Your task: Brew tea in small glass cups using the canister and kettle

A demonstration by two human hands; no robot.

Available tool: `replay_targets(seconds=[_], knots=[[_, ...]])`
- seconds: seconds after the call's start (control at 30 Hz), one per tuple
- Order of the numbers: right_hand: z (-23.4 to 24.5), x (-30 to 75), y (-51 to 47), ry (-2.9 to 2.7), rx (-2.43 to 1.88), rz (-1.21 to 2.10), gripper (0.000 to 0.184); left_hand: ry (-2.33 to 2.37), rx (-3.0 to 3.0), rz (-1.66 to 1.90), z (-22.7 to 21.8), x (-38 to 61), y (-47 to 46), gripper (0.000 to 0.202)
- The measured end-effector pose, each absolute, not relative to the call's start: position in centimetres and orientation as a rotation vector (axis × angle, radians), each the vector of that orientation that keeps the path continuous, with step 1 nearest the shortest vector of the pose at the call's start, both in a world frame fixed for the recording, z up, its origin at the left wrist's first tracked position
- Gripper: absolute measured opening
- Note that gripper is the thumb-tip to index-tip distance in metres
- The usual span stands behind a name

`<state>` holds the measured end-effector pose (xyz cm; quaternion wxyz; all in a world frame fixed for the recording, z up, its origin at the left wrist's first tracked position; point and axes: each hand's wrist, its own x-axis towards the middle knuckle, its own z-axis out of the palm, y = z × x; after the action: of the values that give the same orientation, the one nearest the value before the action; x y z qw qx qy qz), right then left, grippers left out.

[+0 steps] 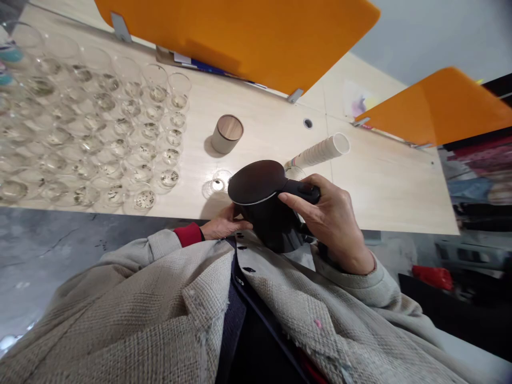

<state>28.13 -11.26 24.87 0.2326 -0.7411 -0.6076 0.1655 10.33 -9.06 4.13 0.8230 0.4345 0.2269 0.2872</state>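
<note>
My right hand point(330, 213) is closed around the black handle of a dark electric kettle point(272, 224), thumb along its top. The kettle hangs at the table's front edge, its flat dark lid point(258, 181) facing up. At the kettle's left side is my left hand point(224, 223), its thumb against the body and its other fingers partly hidden behind it. A clear plastic cup point(218, 184) with a bright spot in its base stands just left of the kettle. Beyond the handle lies a stack of paper cups point(320, 152); another clear rim point(295, 172) shows beside it.
Rows of clear cups point(120, 128) with dark bits in their bottoms fill the table's left side. A round canister point(227, 134) with a wooden lid stands mid-table. Orange dividers point(248, 42) line the back. A cable hole point(308, 124) sits near the right one.
</note>
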Motion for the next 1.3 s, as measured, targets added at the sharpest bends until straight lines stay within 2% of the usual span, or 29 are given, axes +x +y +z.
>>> replay_targets(seconds=[0.33,0.63,0.83,0.9,1.07,1.3], knots=[[24.8,28.2,-11.5,-1.670,-2.047,0.446,0.043,0.490,0.915,0.614,4.1,10.3,-9.2,0.068],[25.2,29.3,-14.0,-1.462,-2.069,0.339,0.031,0.483,0.985,0.661,5.2,10.6,-8.7,0.093],[23.3,30.8,-15.6,-1.097,-2.006,0.374,0.028,0.497,1.236,0.766,4.9,9.8,-8.0,0.096],[22.4,31.0,-15.5,-1.001,-1.915,0.387,0.031,0.505,1.339,0.776,4.8,8.7,-7.9,0.089],[21.0,31.4,-13.7,-0.934,-1.703,0.314,0.040,0.599,1.609,0.703,3.8,4.9,-7.7,0.050],[19.4,32.2,-8.0,-0.985,-1.659,0.143,0.049,1.105,1.655,0.831,0.4,1.5,-6.4,0.035]])
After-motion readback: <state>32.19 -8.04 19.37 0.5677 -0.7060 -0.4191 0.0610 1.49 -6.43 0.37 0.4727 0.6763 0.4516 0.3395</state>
